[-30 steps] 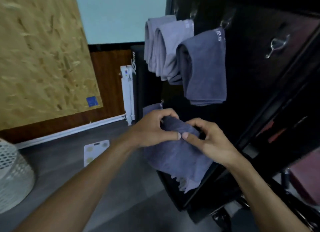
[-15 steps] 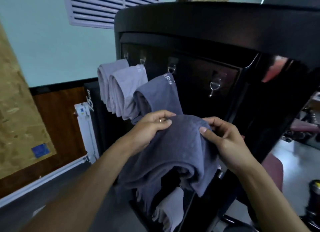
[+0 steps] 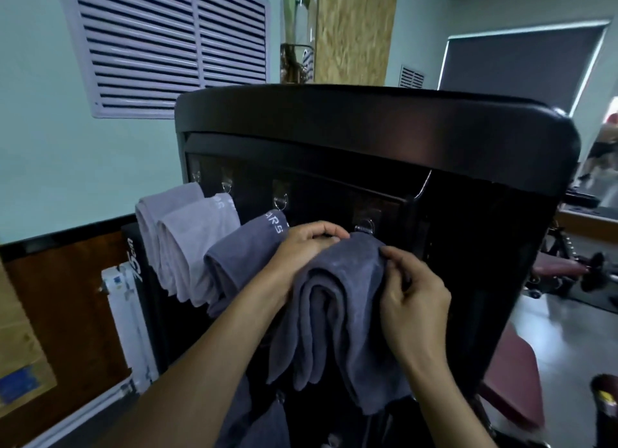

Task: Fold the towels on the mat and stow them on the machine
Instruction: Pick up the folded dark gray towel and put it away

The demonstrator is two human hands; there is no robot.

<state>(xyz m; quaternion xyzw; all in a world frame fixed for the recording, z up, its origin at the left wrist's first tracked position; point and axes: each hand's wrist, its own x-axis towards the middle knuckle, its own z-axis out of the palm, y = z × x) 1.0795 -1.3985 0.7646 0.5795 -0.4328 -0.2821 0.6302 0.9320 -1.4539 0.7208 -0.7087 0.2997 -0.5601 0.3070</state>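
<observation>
Up against the dark panel of the machine point(image 3: 451, 166), both hands hold one folded dark towel point(image 3: 337, 313) at the fourth hook point(image 3: 365, 227) from the panel's left edge. The left hand point(image 3: 306, 247) curls its fingers over the towel's top left corner, knuckles bent, right beside the hook. The right hand point(image 3: 413, 297) pinches the top right edge between thumb and fingertips. The towel's top touches the hook, though whether it actually hangs from it cannot be told (the fold covers the hook's lower end). Below the hands the cloth drops in several rolled folds down the panel's front.

Counted along the hook row: four hooks show as metal loops, the second point(image 3: 227, 187) and third point(image 3: 280, 202) each above a hanging towel, and a first one point(image 3: 195, 176) is dim at the left edge. Three towels already hang there, side by side and overlapping: two pale ones, the outer point(image 3: 150, 220) at the panel's left edge and the next point(image 3: 190, 247) just right of it, then one dark towel with white letters point(image 3: 240, 257), partly behind the left forearm. That makes four towels on the upper row. More dark cloth point(image 3: 264, 424) shows low on the panel, under the left arm.

A louvred vent point(image 3: 160, 46) sits on the wall behind, and a glass vase point(image 3: 297, 59) stands beyond the machine's top edge.
</observation>
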